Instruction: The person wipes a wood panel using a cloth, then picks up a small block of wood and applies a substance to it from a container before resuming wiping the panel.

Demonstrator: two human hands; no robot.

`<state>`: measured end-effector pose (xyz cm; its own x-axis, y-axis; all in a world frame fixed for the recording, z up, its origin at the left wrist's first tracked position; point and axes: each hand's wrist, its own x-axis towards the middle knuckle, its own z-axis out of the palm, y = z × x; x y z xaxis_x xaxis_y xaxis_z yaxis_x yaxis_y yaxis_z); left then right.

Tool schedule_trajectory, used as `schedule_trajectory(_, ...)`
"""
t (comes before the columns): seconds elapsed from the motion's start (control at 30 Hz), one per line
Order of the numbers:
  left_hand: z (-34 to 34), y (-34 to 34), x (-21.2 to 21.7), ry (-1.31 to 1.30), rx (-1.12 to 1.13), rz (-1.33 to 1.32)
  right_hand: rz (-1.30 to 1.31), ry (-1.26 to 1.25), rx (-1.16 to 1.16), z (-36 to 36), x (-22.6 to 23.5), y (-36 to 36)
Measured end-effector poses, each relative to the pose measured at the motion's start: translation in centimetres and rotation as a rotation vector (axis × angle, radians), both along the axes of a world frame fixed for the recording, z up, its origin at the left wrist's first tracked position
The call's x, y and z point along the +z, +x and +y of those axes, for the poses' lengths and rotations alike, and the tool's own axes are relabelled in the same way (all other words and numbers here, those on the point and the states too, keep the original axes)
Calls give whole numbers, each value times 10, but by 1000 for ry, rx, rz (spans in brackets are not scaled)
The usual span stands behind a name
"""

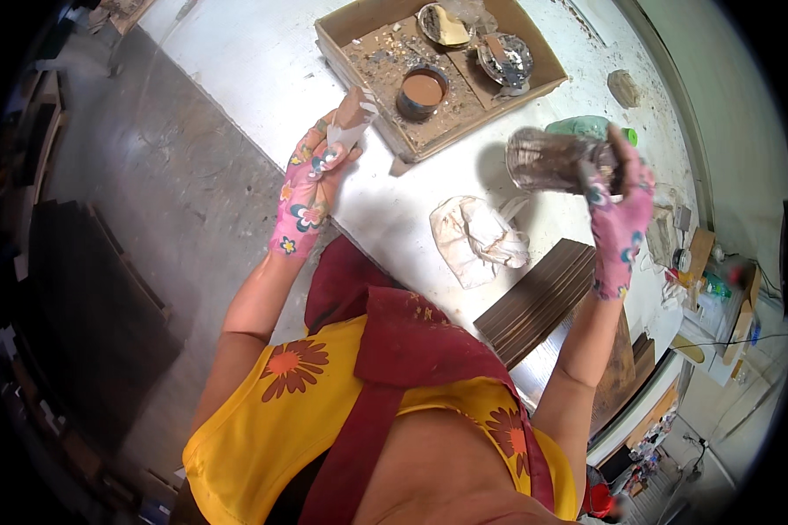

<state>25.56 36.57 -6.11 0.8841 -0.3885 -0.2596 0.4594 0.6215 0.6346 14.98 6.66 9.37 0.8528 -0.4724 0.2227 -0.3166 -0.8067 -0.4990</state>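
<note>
gloved hands lift jar and brush above a spattered table

a person in pink flowered gloves works over a white table, seen from above. the right hand has its grip closed around a grimy clear jar, held on its side in the air, its mouth turned toward the cardboard tray. the left hand has its grip closed on a small brush-like tool with a brown handle and pale tip, raised just beside the tray's near left corner.

the shallow tray lies on the table beyond both hands, its floor littered with crumbs and dried splashes. inside it stand a round tin of brown paste, nearest the left hand, and two foil-like dishes toward the tray's far side. a green plastic bottle lies on the table just behind the jar. a crumpled pale cloth rests on the table on the near side of the tray, between the two forearms, and a stack of dark ribbed boards sits beside the cloth, under the right forearm. a small brown block lies to the right of the tray. the person wears a yellow top with orange flowers and a dark red scarf.
</note>
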Motion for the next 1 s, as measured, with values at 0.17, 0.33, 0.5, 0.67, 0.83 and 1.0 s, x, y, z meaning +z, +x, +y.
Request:
schedule_trajectory(0.17, 3, -5, -13, -43, 22, 1, -295, -289, 274, 46, 1, 51)
schedule_trajectory(0.33, 8, -20, -12, 31, 57, 13, -143, -298, 383, 84, -38, 108)
schedule_trajectory(0.5, 18, -31, -11, 31, 104, 9, 18, -249, 393, 79, -70, 123)
schedule_trajectory(0.67, 13, -39, 3, -105, 153, 41, 22, -105, 350, 75, -63, 77)
schedule_trajectory(0.83, -27, -49, 28, -155, -90, -47, 96, 774, 414, 90, -64, -12)
schedule_trajectory(1.0, -67, -85, 51, -290, -481, 70, -112, 1172, -7, 107, -76, -68)
